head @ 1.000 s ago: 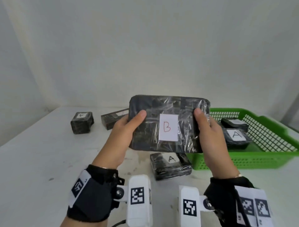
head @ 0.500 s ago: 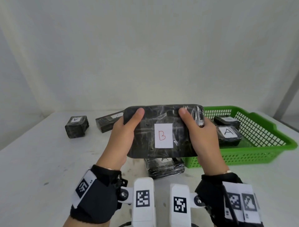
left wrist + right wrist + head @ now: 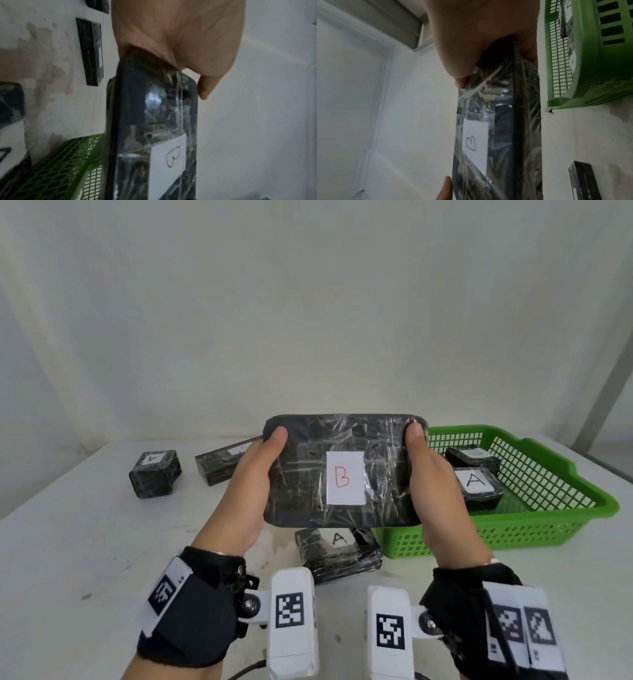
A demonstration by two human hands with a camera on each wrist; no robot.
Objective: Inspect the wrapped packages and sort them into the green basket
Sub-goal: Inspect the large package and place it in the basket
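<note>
The left hand (image 3: 251,481) and the right hand (image 3: 432,478) both hold the large wrapped package (image 3: 308,474) by its short ends, one hand at each end. Each thumb lies on the front face near the top corner and the other fingers are curled behind it. The package is up in the air, upright, with its white label (image 3: 344,482) turned to the person; a red letter B is written on it.

I think the first risk is a wrong sorting. The two packages (image 3: 478,474) that lie in the green basket (image 3: 565,508) at the right show the letter A where I can read a label, so a B package put there may be a mistake. The second risk is slipping: the clear film looks smooth and shiny, and only the ends are pressed, so a loose grip could let the package fall on the small package (image 3: 337,553) that lies on the table just under it, touching or almost touching the near left corner of the basket.

The table (image 3: 68,559) is white, with some grey stains. At the far left stand a cube-like package (image 3: 154,473) and, beside it, a long flat one (image 3: 219,465), partly hidden by the left hand. Behind the table is a plain pale wall (image 3: 308,320), and at the far right a grey vertical frame (image 3: 606,392).
</note>
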